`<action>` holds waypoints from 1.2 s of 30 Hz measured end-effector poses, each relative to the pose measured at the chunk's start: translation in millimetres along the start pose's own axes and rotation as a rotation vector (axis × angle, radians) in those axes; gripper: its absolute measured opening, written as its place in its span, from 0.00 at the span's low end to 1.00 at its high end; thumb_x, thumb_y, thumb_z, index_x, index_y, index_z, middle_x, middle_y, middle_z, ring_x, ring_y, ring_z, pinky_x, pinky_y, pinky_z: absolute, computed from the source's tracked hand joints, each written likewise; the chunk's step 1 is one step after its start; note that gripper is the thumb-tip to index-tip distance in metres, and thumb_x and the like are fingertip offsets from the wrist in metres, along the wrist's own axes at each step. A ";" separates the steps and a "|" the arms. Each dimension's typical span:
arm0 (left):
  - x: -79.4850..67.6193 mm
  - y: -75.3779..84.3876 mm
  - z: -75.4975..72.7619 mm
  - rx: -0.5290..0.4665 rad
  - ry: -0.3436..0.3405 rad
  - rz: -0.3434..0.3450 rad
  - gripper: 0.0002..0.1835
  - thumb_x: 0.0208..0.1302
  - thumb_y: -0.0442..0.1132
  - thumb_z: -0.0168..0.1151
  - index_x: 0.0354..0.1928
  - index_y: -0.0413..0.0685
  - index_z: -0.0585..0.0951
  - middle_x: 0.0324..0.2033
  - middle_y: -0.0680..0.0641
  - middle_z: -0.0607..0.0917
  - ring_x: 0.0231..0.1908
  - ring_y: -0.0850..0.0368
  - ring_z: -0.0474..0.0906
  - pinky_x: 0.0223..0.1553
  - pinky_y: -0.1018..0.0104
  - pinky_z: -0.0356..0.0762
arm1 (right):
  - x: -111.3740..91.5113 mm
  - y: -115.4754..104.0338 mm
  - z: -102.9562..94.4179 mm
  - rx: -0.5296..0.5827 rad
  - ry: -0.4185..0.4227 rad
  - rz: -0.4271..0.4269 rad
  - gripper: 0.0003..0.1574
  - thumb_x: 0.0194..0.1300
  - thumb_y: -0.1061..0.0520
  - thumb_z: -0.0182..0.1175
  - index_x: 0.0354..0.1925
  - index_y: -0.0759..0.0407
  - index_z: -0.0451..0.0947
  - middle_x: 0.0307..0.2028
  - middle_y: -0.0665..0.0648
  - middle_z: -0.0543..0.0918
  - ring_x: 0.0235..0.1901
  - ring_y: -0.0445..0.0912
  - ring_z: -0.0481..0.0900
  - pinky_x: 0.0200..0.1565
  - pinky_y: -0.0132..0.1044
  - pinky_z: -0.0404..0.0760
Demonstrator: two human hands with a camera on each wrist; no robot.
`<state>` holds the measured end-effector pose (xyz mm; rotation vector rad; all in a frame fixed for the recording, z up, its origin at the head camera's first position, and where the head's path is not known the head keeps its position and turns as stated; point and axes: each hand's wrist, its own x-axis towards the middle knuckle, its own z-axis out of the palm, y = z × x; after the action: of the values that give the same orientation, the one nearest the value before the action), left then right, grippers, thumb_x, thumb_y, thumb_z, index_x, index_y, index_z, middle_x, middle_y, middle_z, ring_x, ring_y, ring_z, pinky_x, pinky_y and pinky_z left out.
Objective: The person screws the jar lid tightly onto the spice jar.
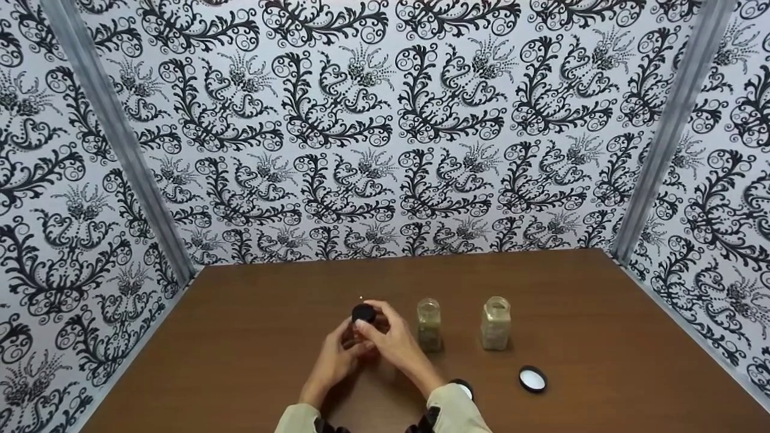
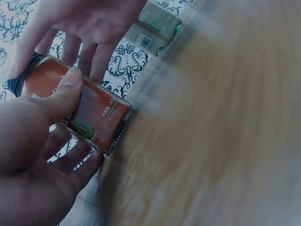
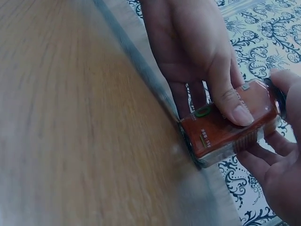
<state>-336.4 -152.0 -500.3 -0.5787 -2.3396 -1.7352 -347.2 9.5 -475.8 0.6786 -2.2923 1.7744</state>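
A spice jar [image 2: 106, 110] of orange-red powder, square-sided clear glass with printed lettering and a green mark, is held between both hands. My left hand [image 1: 332, 362] grips its body, thumb across the front face, as the right wrist view also shows. Around the black lid [image 1: 363, 313] on its top curl the fingers and thumb of my right hand [image 1: 398, 344]. The jar's base is close over the wooden table [image 3: 94, 117]. In the head view the hands hide most of the jar's body.
Two lidless glass jars, a greenish one [image 1: 429, 334] and a paler one [image 1: 495, 329], stand right of my hands. A black lid [image 1: 532, 379] with white lining lies in front of them. Another lid [image 1: 464, 389] is partly hidden by my right sleeve. Patterned walls [image 1: 385, 150] enclose the table.
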 end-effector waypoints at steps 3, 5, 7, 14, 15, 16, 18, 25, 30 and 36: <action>-0.7 -0.4 -0.6 0.006 0.004 0.002 0.32 0.67 0.37 0.66 0.70 0.37 0.68 0.56 0.34 0.82 0.57 0.43 0.81 0.59 0.54 0.81 | -0.5 -0.9 -1.3 0.014 -0.036 0.003 0.29 0.73 0.50 0.58 0.69 0.55 0.70 0.61 0.63 0.79 0.58 0.55 0.79 0.60 0.46 0.78; -1.0 -0.2 -1.0 0.013 0.006 0.008 0.32 0.67 0.37 0.65 0.70 0.38 0.68 0.57 0.35 0.82 0.57 0.43 0.81 0.59 0.54 0.81 | -0.6 -0.5 -2.1 0.012 -0.058 0.000 0.29 0.75 0.50 0.56 0.70 0.56 0.69 0.62 0.63 0.77 0.59 0.55 0.78 0.60 0.46 0.77; -1.4 0.4 -1.4 0.023 0.007 0.009 0.32 0.67 0.38 0.65 0.70 0.38 0.68 0.57 0.35 0.82 0.57 0.42 0.80 0.59 0.54 0.81 | -0.5 0.4 -2.7 0.008 -0.075 -0.007 0.28 0.75 0.50 0.56 0.69 0.55 0.69 0.61 0.63 0.77 0.58 0.55 0.79 0.60 0.45 0.78; -1.7 4.4 -1.6 0.002 -0.020 -0.038 0.35 0.66 0.40 0.66 0.72 0.37 0.66 0.58 0.32 0.80 0.59 0.37 0.79 0.59 0.52 0.81 | 1.8 3.3 -4.7 0.038 -0.118 -0.052 0.25 0.76 0.50 0.54 0.66 0.56 0.68 0.58 0.63 0.77 0.58 0.52 0.76 0.63 0.44 0.76; -1.6 5.1 -1.5 0.002 -0.022 -0.041 0.36 0.66 0.40 0.66 0.72 0.37 0.65 0.59 0.31 0.80 0.59 0.37 0.79 0.59 0.52 0.81 | 2.1 3.5 -4.8 0.038 -0.120 -0.053 0.25 0.76 0.50 0.54 0.66 0.57 0.68 0.58 0.63 0.77 0.58 0.52 0.76 0.63 0.45 0.76; -1.6 5.6 -1.1 0.006 -0.020 -0.039 0.36 0.66 0.40 0.66 0.72 0.37 0.65 0.58 0.32 0.80 0.59 0.38 0.79 0.59 0.53 0.81 | 2.2 3.7 -4.7 0.029 -0.118 -0.052 0.25 0.76 0.50 0.54 0.65 0.57 0.68 0.57 0.62 0.77 0.58 0.52 0.76 0.63 0.45 0.76; -1.4 5.9 -0.5 0.019 -0.013 -0.025 0.35 0.66 0.39 0.66 0.72 0.36 0.66 0.57 0.32 0.81 0.58 0.39 0.80 0.58 0.55 0.82 | 2.0 3.6 -4.3 0.015 -0.110 -0.047 0.25 0.76 0.49 0.54 0.65 0.56 0.67 0.58 0.62 0.77 0.58 0.52 0.76 0.62 0.46 0.77; -0.4 7.3 2.7 0.067 0.015 0.001 0.32 0.66 0.38 0.66 0.70 0.37 0.69 0.55 0.33 0.83 0.54 0.42 0.82 0.52 0.61 0.84 | 2.0 1.2 -0.4 0.013 -0.058 -0.040 0.23 0.75 0.51 0.56 0.63 0.56 0.67 0.57 0.62 0.75 0.57 0.53 0.76 0.61 0.49 0.77; -1.2 8.0 3.9 0.070 0.024 -0.009 0.33 0.66 0.36 0.67 0.70 0.36 0.69 0.56 0.31 0.82 0.55 0.41 0.82 0.53 0.57 0.84 | 1.4 1.6 3.8 0.001 -0.011 -0.047 0.23 0.74 0.51 0.58 0.62 0.57 0.67 0.57 0.62 0.75 0.56 0.54 0.77 0.60 0.51 0.78; -2.7 8.2 1.4 0.041 0.012 -0.022 0.33 0.66 0.35 0.66 0.71 0.37 0.68 0.56 0.32 0.82 0.56 0.42 0.82 0.54 0.56 0.84 | -0.2 2.1 6.6 -0.010 0.008 -0.055 0.23 0.74 0.50 0.58 0.62 0.56 0.67 0.57 0.62 0.76 0.56 0.54 0.78 0.59 0.49 0.80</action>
<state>-330.5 -149.2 -494.5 -0.5365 -2.3763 -1.6901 -347.0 3.7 -479.6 0.7243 -2.2538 1.7370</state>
